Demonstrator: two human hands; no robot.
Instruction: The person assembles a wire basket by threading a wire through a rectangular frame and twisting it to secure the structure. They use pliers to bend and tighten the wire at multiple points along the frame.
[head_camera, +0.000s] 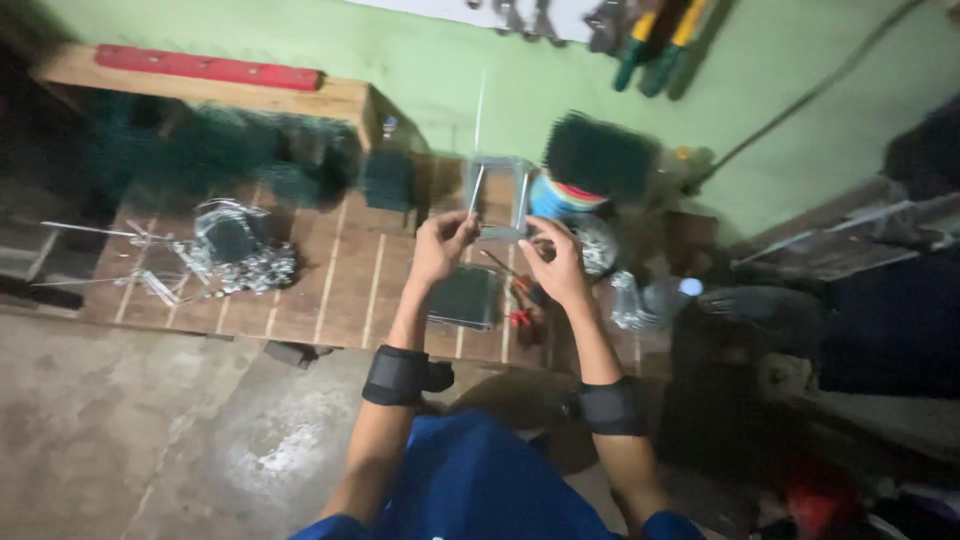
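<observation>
Wooden slatted tabletop: a heap of bent wire pieces is laid at the left. Left hand: fingers are pinched shut on a thin metal rod, held upright. Square metal frame: held above the tabletop, gripped at its lower corner by closed fingers of the right hand. Blue round container behind; contents cannot be told.
</observation>
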